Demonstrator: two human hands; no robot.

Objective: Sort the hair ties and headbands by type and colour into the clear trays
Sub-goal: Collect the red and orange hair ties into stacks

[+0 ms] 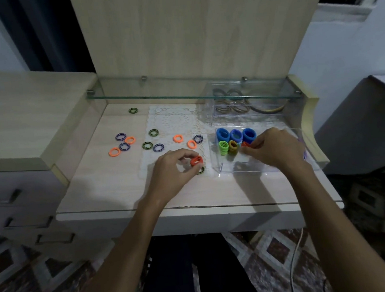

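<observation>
Left hand: left hand [173, 168] pinches a red hair tie [196, 161] with thumb and fingertips, just above the lace mat [173, 119] on the counter [112, 194]; the grip is closed on this tie, probably so it can go next to the tray.
Right hand: right hand [274, 149] reaches into the near tray [268, 170] and its fingertips hold another red tie [245, 144]; it seems to be setting this tie upright beside the others, so the red ones start their own group.
Under the left hand: a dark green tie [201, 170] lies on the mat, partly hidden by the fingers.
Near tray, contents: three thick blue ties [235, 135] stand in a row at the back; in front of them a stack of light green ties [223, 147] and a stack of olive ties [233, 147]. Each colour has its own place, standing on edge to save room.
Far tray: second clear tray [232, 109] sits under the glass shelf [191, 94] and holds thin dark bands; the kind is hard to tell through the glass.
Still loose: orange, purple and dark green ties [147, 145] lie scattered on the counter, well apart from the trays.
Progress: sorting looks about half done, as a judgement.
</observation>
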